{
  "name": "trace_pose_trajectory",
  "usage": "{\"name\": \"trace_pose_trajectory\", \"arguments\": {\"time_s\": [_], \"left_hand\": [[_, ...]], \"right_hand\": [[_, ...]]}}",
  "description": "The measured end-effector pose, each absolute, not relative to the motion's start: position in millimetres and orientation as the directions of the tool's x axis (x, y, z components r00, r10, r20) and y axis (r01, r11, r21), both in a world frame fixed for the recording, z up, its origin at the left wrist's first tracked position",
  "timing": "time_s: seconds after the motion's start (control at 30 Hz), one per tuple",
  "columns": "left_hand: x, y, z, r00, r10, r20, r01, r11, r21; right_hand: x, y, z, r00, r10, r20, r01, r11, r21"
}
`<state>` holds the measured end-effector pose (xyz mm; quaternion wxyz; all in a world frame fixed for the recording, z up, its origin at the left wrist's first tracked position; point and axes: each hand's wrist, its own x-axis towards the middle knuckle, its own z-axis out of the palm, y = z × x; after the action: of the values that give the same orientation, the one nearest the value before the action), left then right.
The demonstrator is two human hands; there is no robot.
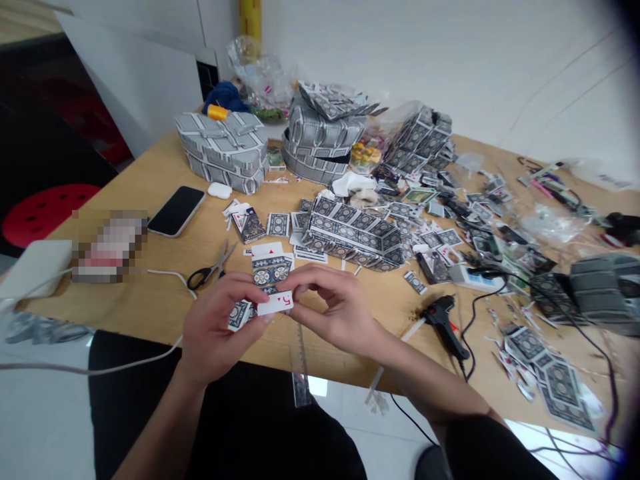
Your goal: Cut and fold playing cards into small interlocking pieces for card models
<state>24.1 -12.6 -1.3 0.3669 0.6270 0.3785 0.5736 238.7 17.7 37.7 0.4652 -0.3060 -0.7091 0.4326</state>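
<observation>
Both hands are on one folded playing card [273,272] just above the near side of the bench [320,353]. The left hand [217,327] has a narrow grip, thumb and finger pinching the left end of the white flap; the right hand [335,310] has its fingertips closed on the card's right edge, with a roundish gap behind them. The card's long axis runs mostly away from the body, toward the wall, leaning a bit left. The patterned blue-grey back is on the far part, and the near flap shows a glossy white face with a red 5.

More patterned card pieces [240,315] sit right by the left fingertips. Past those are metal scissors [221,260], blades pointing away and right, black loops toward the left wrist. A clear flat ruler [299,373] sticks out over the bench's front edge below the hands.

Straight behind is an angular, ridged woven shape [353,233] made of folded cards, long side slanting down to the right. A black plastic glue gun [445,327] lies right of the right hand, a strip of smooth wood between them. Further left there's a flat dark phone [177,210], and at the back a rounded grey woven box [223,150].
</observation>
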Motion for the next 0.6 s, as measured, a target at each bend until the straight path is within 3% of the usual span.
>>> {"name": "trace_pose_trajectory", "arguments": {"time_s": [0.13,0.3,0.6], "left_hand": [[24,-12,-2,0.088,0.894,0.440,-0.007,-0.441,0.897],[20,-15,3,0.145,0.887,0.438,0.046,-0.448,0.893],[22,-12,1,0.157,0.879,0.449,0.171,-0.472,0.865]], "right_hand": [[240,17,42,-0.388,0.840,0.380,0.023,0.421,-0.907],[245,18,49,-0.430,0.835,0.343,-0.007,0.377,-0.926],[236,19,43,-0.259,0.946,0.195,-0.035,0.193,-0.981]]}}
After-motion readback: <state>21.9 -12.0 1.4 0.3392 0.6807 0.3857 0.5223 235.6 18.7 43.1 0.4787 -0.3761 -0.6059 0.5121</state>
